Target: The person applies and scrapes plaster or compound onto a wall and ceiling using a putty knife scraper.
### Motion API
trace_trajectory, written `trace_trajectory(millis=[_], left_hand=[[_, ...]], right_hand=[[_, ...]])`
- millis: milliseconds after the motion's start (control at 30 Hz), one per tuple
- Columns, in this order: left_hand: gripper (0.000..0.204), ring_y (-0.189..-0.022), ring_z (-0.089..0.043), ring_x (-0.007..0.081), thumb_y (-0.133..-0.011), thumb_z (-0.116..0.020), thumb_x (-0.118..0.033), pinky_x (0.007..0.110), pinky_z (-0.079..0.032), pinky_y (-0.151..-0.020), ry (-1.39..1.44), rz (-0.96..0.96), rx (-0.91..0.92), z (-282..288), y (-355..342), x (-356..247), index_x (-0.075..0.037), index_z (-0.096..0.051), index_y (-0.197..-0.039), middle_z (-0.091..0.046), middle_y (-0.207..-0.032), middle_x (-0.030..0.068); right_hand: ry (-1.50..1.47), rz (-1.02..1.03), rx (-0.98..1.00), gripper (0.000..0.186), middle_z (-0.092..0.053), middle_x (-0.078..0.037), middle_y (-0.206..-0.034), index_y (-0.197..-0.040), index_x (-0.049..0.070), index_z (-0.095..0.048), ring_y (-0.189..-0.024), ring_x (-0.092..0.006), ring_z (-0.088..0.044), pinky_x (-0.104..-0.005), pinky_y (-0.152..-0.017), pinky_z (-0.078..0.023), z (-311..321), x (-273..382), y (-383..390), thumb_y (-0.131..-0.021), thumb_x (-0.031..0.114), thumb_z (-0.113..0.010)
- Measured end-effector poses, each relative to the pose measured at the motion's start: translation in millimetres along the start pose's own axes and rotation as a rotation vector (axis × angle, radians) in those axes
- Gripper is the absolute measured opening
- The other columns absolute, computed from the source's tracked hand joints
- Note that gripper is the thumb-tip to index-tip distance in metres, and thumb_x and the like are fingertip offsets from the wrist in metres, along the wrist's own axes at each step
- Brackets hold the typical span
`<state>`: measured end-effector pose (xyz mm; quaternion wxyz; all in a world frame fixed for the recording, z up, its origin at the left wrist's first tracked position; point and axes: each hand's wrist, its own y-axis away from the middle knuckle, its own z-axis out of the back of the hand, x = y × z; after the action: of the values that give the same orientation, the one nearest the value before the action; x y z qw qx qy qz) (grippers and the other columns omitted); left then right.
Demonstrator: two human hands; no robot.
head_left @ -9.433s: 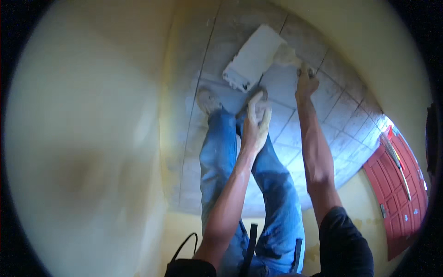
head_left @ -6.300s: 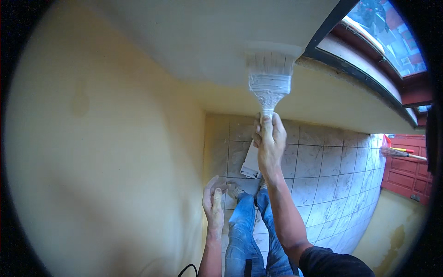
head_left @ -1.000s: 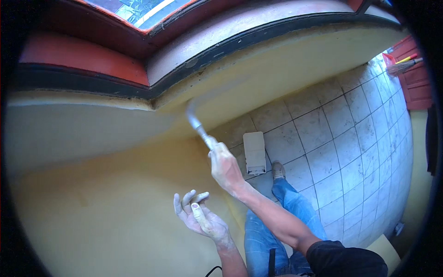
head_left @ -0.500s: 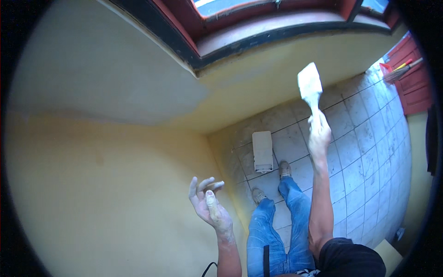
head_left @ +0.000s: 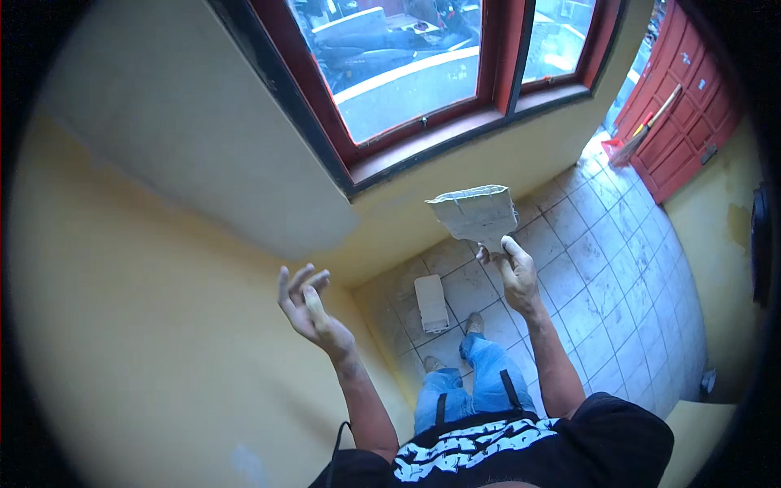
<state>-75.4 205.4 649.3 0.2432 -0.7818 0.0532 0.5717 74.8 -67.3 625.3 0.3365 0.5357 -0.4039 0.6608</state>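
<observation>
My right hand (head_left: 521,276) is closed round the short handle of a wide flat paintbrush (head_left: 476,215). The brush points away from me, pale and caked with off-white paint, its broad end facing up. Below the window sill it hovers in the air, touching nothing. My left hand (head_left: 316,315) is raised at the left in front of the yellow wall (head_left: 203,325), fingers spread and curled slightly. It holds nothing, and whitish smears cover the fingers and thumb. Whether it touches the wall I cannot tell.
A pale oblong container (head_left: 432,303) lies on the tiled floor (head_left: 602,301) in the corner, ahead of my shoes. Above is a red-framed window (head_left: 407,134) with a dark sill edge. A grey patch (head_left: 203,154) covers the upper wall. A broom (head_left: 651,126) leans by a red door (head_left: 691,98).
My view has tilted up, showing more window. The brush has turned from upright and narrow to broadside. My left hand stays raised, fingers spread.
</observation>
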Motion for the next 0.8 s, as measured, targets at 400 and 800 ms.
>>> trace_trajectory(millis=[400,800], left_hand=[[0.051,-0.1,-0.071,0.0301,-0.108,-0.046,-0.017,0.039,-0.059,-0.091,0.027,-0.851,-0.326,-24.8,-105.2,-225.6,0.006,-0.039,-0.152,-0.066,-0.125,0.0225],[0.037,-0.104,-0.069,0.0194,-0.109,-0.049,-0.016,0.036,-0.054,-0.093,-0.667,-0.882,0.288,-43.7,-110.2,-287.2,0.001,-0.053,-0.142,-0.069,-0.123,0.0129]], right_hand=[[-0.225,0.242,0.188,0.027,-0.07,-0.01,-0.109,-0.125,-0.005,-0.063,-0.104,-0.0174,-0.064,-0.033,-0.097,-0.051,-31.7,73.6,-36.4,-0.104,-0.004,-0.046],[-0.184,0.218,0.528,0.033,-0.075,-0.01,-0.109,-0.128,0.0,-0.065,-0.101,-0.016,-0.069,-0.0318,-0.095,-0.054,-47.1,60.8,-93.8,-0.1,-0.01,-0.05]])
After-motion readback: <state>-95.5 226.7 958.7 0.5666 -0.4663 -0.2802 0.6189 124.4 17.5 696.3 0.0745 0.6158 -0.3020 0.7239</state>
